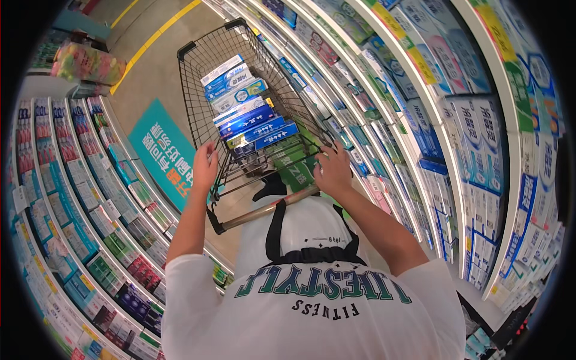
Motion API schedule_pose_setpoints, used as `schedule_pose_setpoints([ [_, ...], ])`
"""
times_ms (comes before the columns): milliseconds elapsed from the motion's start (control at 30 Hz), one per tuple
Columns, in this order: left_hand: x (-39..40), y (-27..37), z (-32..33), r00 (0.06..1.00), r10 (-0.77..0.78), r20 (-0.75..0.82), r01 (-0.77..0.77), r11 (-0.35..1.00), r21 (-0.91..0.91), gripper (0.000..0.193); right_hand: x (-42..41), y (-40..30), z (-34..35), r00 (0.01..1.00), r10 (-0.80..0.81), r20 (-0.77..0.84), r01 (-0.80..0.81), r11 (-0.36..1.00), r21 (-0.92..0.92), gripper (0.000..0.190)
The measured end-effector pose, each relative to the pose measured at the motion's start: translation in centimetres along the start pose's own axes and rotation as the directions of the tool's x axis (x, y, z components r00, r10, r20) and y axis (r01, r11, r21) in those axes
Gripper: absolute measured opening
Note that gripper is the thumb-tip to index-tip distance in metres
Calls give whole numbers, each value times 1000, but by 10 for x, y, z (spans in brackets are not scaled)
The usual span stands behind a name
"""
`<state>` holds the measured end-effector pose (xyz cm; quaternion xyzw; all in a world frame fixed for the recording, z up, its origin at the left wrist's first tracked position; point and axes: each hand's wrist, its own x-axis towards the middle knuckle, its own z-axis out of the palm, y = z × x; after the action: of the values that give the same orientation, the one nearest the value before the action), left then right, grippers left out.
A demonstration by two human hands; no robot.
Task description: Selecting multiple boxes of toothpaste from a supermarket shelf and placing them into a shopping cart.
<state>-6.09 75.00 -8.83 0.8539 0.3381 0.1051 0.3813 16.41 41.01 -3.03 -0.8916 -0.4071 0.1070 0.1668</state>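
A wire shopping cart [198, 96] stands before me, its handle bar [265, 209] close against my front. My left hand [206, 165] is beside the cart's left rim, fingers loosely curled and nothing visible in it. My right hand [334, 168] is at the right rim near the handle, fingers bent and somewhat apart; whether it grips the wire is hidden. Several toothpaste boxes lie in a row in the basket: white-and-blue boxes [227, 81] farther off, a dark blue box [246, 121] in the middle, and blue boxes [275, 135] nearest me.
Shelves of boxed toothpaste [477, 135] rise close along the right side of the cart. On the left stand shelves [94, 193] of toothbrushes and small boxes. A teal floor sticker [157, 144] with writing and a yellow floor line [153, 42] lie beyond. Colourful bagged packs [90, 63] are at the far left.
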Motion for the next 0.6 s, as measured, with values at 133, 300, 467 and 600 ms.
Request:
schedule_pose_setpoints([
  [133, 56, -43, 38, 973, -63, 221, -18, 938, 347, 55, 4, -1, -3, 998, -7, 62, 11, 998, -66, 25],
  [300, 100, -77, 75, 870, -290, 398, -31, 775, 632, 67, 11, -1, -3, 999, -10, 54, 13, 999, -42, 24],
  [467, 113, -86, 79, 842, -279, 461, -125, 731, 671, 53, 15, 0, -2, 1000, -20, 3, 20, 1000, -18, 23],
  [600, 121, -60, 64, 848, -228, 478, -109, 807, 580, 53, 14, 4, -6, 1000, -22, -10, 21, 1000, -23, 23],
])
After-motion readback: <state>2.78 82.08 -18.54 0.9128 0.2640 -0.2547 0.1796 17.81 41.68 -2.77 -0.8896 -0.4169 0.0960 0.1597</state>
